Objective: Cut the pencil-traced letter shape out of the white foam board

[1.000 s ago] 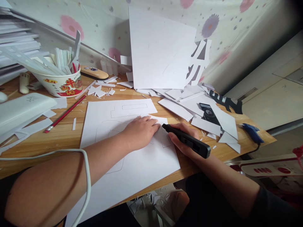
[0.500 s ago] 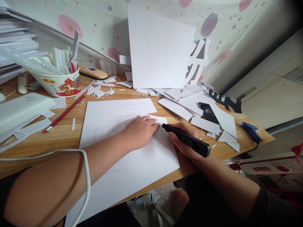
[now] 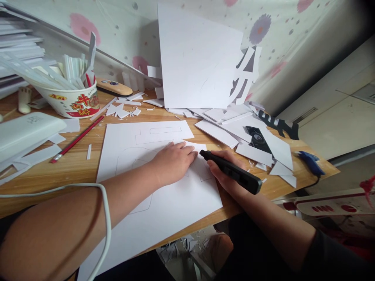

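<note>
A white foam board [image 3: 181, 210] with thin pencilled outlines lies across the front of the table. My left hand [image 3: 175, 163] rests flat on it, fingers stretched toward the right and pressing the surface. My right hand [image 3: 224, 171] is closed round a black utility knife [image 3: 234, 173], whose handle points back toward me. The knife's nose touches or nearly touches the board's right part, just beside my left fingertips; the blade itself is too small to make out. A cut edge runs along the board near the upper right.
White offcuts [image 3: 216, 132] heap up at the right, beside a blue glue gun [image 3: 310, 162]. A large white sheet [image 3: 199, 58] stands upright behind. On the left are a paper bowl [image 3: 70, 101] of glue sticks, a red pencil [image 3: 77, 138] and a white cable [image 3: 107, 218] over my forearm.
The knife's nose has shifted very slightly left and up along the board. My left hand stays in place. The view has moved a little.
</note>
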The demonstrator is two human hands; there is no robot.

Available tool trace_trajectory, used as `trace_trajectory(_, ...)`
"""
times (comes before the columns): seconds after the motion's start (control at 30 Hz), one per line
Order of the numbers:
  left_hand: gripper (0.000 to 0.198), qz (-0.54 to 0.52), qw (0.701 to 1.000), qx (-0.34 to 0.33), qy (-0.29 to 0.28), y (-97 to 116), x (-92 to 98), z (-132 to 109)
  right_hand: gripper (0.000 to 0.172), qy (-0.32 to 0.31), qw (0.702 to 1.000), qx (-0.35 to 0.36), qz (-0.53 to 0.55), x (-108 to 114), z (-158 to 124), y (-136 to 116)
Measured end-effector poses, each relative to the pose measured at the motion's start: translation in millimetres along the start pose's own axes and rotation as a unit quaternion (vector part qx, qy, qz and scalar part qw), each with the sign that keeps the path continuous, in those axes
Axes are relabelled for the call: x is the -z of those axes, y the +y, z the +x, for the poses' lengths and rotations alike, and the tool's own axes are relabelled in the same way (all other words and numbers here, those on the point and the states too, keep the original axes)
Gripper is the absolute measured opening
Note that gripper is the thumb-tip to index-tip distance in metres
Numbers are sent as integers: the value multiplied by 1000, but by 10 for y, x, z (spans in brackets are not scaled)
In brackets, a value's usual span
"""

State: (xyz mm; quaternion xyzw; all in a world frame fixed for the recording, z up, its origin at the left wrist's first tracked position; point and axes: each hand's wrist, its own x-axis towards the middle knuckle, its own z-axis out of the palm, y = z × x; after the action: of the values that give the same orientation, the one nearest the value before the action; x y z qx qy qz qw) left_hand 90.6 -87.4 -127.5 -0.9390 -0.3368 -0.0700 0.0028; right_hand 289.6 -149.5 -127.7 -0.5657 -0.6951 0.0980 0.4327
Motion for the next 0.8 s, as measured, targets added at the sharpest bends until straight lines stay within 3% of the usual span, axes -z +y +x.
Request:
trace_trajectory(0.17,41,-2,1000,-1,-7,10,25,-7,15,8,1000,7,-4,-10,19,3)
trace_trajectory(0.6,41,0,1000,-5,-17,13,48,-3,12,-41,999,2,-19,32,109,-41)
trace_trajectory(0.8,43,-6,999,8,-35,25,59,0,12,-56,995,84,-11,16,129,107)
